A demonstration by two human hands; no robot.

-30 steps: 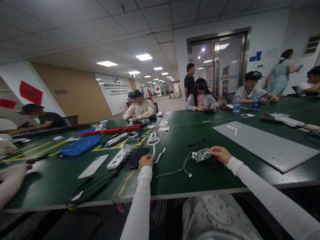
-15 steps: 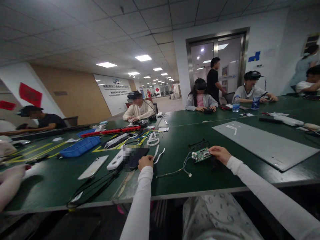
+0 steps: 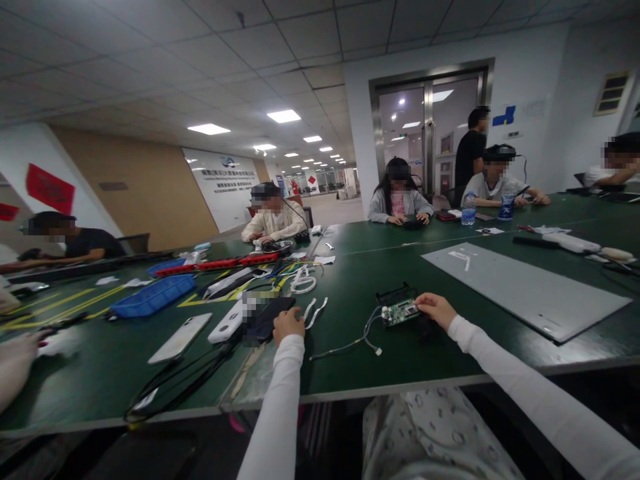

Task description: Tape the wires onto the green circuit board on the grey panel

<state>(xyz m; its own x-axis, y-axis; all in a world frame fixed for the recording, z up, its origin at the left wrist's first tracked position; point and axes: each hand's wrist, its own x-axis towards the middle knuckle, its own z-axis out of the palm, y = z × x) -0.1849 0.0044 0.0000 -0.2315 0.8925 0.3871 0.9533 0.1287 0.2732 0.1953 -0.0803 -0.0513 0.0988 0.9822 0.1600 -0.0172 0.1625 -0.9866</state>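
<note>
My right hand [image 3: 436, 311] pinches the right end of a small green circuit board [image 3: 399, 313] between thumb and fingertips. Grey wires [image 3: 369, 331] run from the board's left side across the table and end in a small white plug. Behind and under the board is a black plastic frame [image 3: 395, 293], partly hidden. My left hand [image 3: 289, 325] is low over the table with thumb and forefinger a little apart, nothing visible between them. Beside it are a dark flat pouch-like thing [image 3: 269, 319] on the left and thin white strips [image 3: 316, 313] on the right.
A grey panel [image 3: 520, 290] lies on the right of the green table [image 3: 340, 367]. To the left are a white phone [image 3: 180, 338], a white device [image 3: 230, 321], black cables [image 3: 175, 383] and a blue tray [image 3: 153, 295]. Another person's arm [image 3: 17, 367] reaches in at far left; co-workers sit opposite.
My left hand's fingers have parted a little. My right hand keeps its hold on the circuit board, which has barely moved. The standing person in the background has moved right.
</note>
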